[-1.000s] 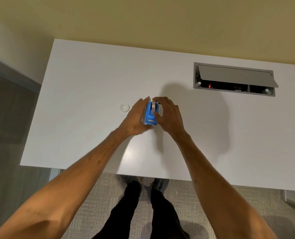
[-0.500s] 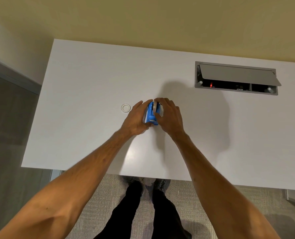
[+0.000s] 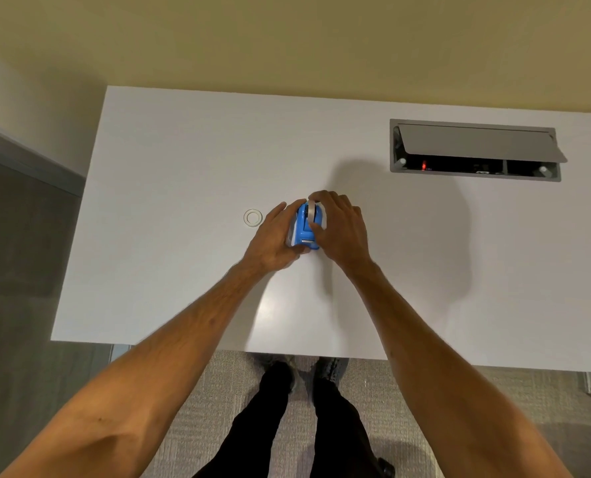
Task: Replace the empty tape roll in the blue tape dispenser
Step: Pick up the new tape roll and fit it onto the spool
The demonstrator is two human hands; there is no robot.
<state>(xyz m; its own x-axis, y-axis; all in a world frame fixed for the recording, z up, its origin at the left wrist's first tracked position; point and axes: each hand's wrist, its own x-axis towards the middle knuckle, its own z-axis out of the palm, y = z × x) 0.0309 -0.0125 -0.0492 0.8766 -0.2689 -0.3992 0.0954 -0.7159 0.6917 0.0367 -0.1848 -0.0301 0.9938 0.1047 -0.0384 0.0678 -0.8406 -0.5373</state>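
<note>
So the big white rectangular table [image 3: 183, 160] takes up most of the view, with a grey metal cable hatch [image 3: 475, 150] sunk into it at the far right, lid propped open. A person stands at the near edge, both bare forearms reaching in toward the middle.

Left hand [image 3: 270, 241] is wrapped around the left side of the small blue plastic tape dispenser [image 3: 306, 232], fingers curled along it, closed onto the body and bracing it against the table. Right hand [image 3: 342, 229] sits on the other side, fingers arched over the top and mostly closed, fingertips pressing on the pale new tape roll [image 3: 310, 210] at the far end of the dispenser. I can't tell if the roll is fully seated or half in, the fingers cover too much.

The dispenser sits mid-table, squeezed right between the two hands. Its long axis runs away from the person, cutter end nearest them, roll end farther off. That's what matters for the next bit, I reckon: the tape has to come from the far end toward the near cutter, and the right hand is the one already on top of the roll, so it's the better placed to do it.

The little clear empty ring-shaped tape core [image 3: 253, 218] lies flat on the table just left of the left hand, not touching it, so the old one looks already out.
</note>
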